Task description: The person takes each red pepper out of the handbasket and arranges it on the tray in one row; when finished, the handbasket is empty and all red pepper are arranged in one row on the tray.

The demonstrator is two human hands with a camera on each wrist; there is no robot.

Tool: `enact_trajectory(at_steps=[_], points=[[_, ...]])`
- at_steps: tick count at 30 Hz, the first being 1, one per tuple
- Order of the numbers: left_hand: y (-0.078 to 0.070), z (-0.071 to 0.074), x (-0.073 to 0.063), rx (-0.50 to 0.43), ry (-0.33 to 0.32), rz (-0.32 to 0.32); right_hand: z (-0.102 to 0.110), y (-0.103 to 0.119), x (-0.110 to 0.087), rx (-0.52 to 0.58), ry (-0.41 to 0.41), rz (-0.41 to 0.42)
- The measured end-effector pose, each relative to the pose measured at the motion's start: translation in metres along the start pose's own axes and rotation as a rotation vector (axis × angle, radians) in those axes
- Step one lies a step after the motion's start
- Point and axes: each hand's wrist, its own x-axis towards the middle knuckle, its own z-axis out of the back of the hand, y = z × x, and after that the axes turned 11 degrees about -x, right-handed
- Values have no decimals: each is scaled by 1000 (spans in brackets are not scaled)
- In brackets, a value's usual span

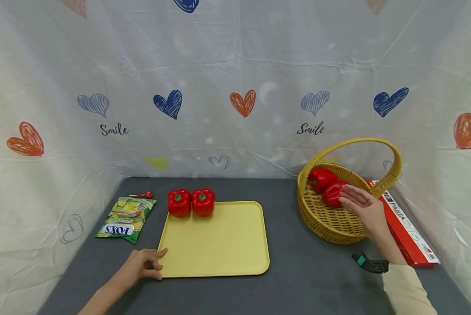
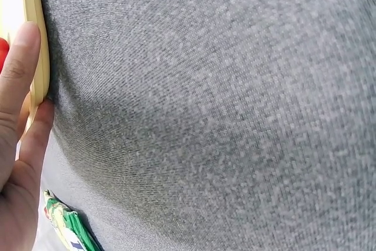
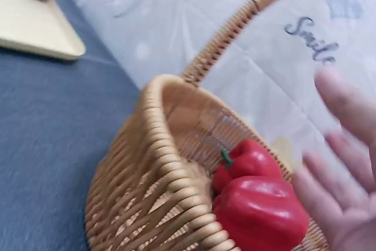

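My left hand (image 1: 142,264) holds the near left corner of a yellow tray (image 1: 215,245), thumb and fingers at its rim. In the left wrist view, fingers (image 2: 26,45) lie against the tray's edge. Two red bell peppers (image 1: 179,202) sit side by side at the tray's far left corner. Over a wicker basket (image 1: 335,227) at the right, my right hand (image 1: 363,208) is held with straight fingers. Inside the basket lie a red bell pepper (image 1: 321,178) and a second red bell pepper (image 3: 261,213), the latter right by the right fingertips in the head view.
A green FOX'S candy bag (image 1: 127,217) lies left of the tray, with a red lollipop (image 1: 146,194) behind it. A red pasta box (image 1: 410,236) stretches along the basket's right side. The basket's tall handle (image 1: 361,141) arches over it. A white curtain (image 1: 235,144) hangs behind the grey table.
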Motion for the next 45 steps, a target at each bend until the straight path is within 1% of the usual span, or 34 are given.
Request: enact_trajectory(at_steps=[2, 4, 6, 8, 10, 12, 16, 18, 19, 21, 24, 27, 29, 30, 32, 34, 36, 40, 43, 45], points=[[0, 0, 0, -1, 1, 2, 4, 1, 2, 75, -107, -102], [0, 0, -1, -11, 1, -4, 5, 2, 5, 122, -225, -212], [0, 0, -1, -20, 3, -9, 4, 3, 10, 138, -348, -334], [-1, -1, -2, -28, 7, -9, 3, 2, 16, 123, -465, -451], [-2, -1, -2, -40, 11, -3, 2, -2, 23, 90, -564, -544], [-2, -2, -2, -52, 15, 8, 2, -10, 30, 38, -636, -605], [-2, -3, -1, -80, 29, 44, 6, -31, 40, -46, -742, -659], [-3, -3, 0, -80, 34, 53, 7, -36, 43, -56, -780, -691], [-3, -3, 0, -76, 36, 54, 7, -38, 45, -39, -796, -708], [-3, -3, 1, -64, 36, 53, 6, -38, 46, -2, -814, -743], [-3, -4, 1, -44, 31, 52, 4, -37, 45, 43, -806, -782], [-4, -3, 2, -26, 23, 44, -1, -30, 42, 79, -787, -814], [-4, -3, 3, -26, 19, 44, -1, -26, 41, 129, -765, -830], [-4, -3, 3, -26, 18, 46, -1, -24, 41, 164, -737, -835], [-4, -2, 2, -24, 13, 42, 0, -22, 41, 199, -663, -852], [-3, -2, 2, -19, 8, 28, 2, -19, 43, 188, -589, -876], [-3, -1, 1, -9, -2, 11, 3, -18, 44, 180, -536, -897], [-2, -1, 0, -7, -15, -4, 4, -18, 48, 177, -548, -940], [-2, -1, -1, -10, -18, 3, 5, -19, 50, 171, -553, -932], [-2, 0, -1, -12, -17, 9, 5, -20, 52, 135, -541, -913]])
